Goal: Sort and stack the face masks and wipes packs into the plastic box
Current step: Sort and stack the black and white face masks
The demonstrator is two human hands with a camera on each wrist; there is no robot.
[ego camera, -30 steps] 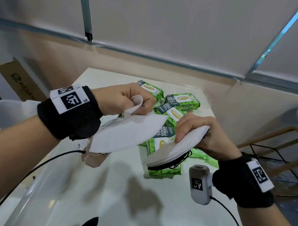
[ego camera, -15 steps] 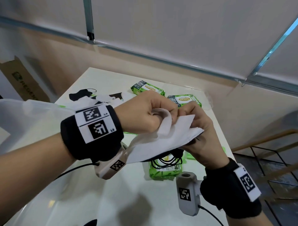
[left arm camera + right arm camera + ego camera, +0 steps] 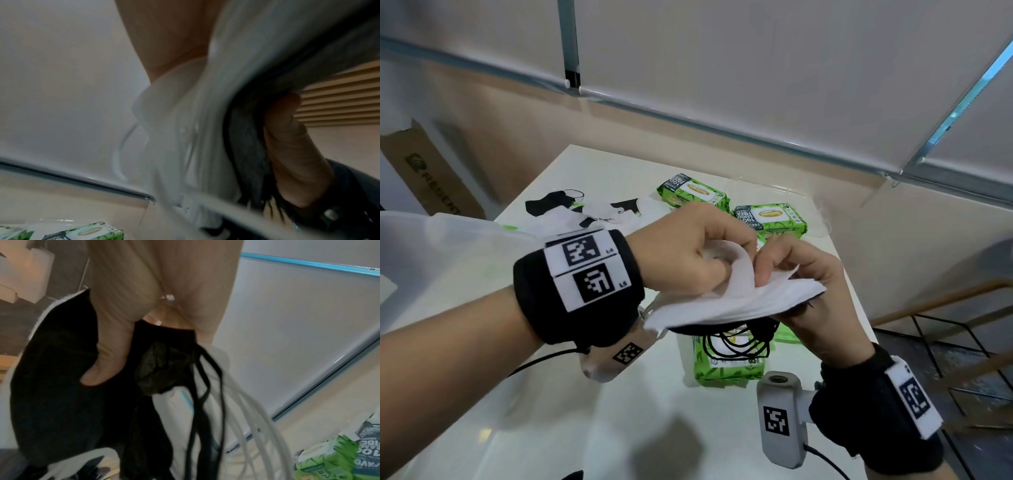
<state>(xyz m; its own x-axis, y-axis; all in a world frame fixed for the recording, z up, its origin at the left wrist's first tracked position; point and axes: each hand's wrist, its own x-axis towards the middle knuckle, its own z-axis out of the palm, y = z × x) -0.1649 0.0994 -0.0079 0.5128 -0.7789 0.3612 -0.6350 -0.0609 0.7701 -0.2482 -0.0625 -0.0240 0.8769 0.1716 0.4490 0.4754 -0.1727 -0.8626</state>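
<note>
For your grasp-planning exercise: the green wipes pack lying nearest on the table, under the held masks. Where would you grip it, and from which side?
Probably from above, fingers across the two long sides of the nearest wipes pack: it lies flat and both sides look clear, though the dangling mask loops cover its far end.

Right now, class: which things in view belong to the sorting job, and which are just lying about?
Belong to the job:
- mask stack, held by left hand and right hand
- loose masks on the table
- green wipes packs
- plastic box

Just lying about:
- cardboard box
- window blinds
</note>
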